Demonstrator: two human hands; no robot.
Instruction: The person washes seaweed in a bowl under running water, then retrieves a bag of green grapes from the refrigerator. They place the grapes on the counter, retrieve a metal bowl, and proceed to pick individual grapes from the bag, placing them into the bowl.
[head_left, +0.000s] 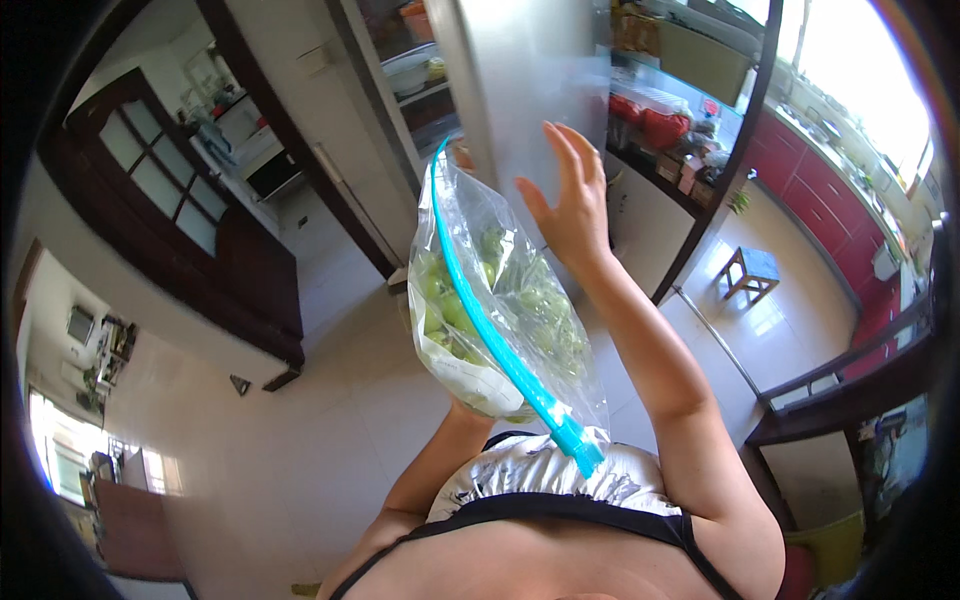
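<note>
A clear plastic zip bag (525, 232) with a turquoise slider strip (480, 315) hangs tilted before my chest. Round green fruit (454, 307), which look like large grapes, fill its lower part, and a white printed area shows low on the bag. My left hand (474, 411) supports the bag from below; its fingers are hidden behind it. To the right of the bag, my right hand (574, 199) is raised with fingers apart and nothing in it. Behind that hand stands a silvery refrigerator door (529, 67), swung open. Refrigerator shelves (424, 94) holding a white bowl (406, 73) show to its left.
Right of the refrigerator door, a shelf unit (652, 187) carries red bags (664, 127) and small boxes. Farther right are red kitchen cabinets (814, 195) and a small stool (750, 271). A dark wooden door (172, 202) stands ajar at left. Pale floor tiles (322, 420) lie below.
</note>
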